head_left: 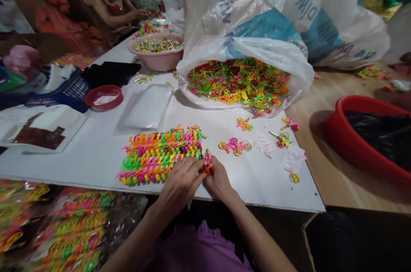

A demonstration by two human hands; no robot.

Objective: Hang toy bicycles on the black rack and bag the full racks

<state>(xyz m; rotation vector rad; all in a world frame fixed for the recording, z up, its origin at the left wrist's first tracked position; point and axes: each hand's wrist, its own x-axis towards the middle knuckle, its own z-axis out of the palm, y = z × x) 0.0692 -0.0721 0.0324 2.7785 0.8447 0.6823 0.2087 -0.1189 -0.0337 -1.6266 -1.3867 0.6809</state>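
Both my hands meet at the front edge of the white board [96,156]. My left hand [181,180] and my right hand [216,178] pinch a small pink and orange plastic toy bicycle [207,160] between their fingertips. Just left of them lie rows of stacked neon toy bicycles [157,154]. A few loose toy bicycles [234,146] sit on the board to the right, beside small paper slips [265,143].
A big clear plastic bag [244,79] full of neon toy parts lies open behind. A red tub [359,139] with a black bag stands right. A pink bowl [159,56], a small red bowl [103,96] and clear sleeves [146,107] lie left. Another person [105,7] works at the far end. Packed bags [64,229] lie lower left.
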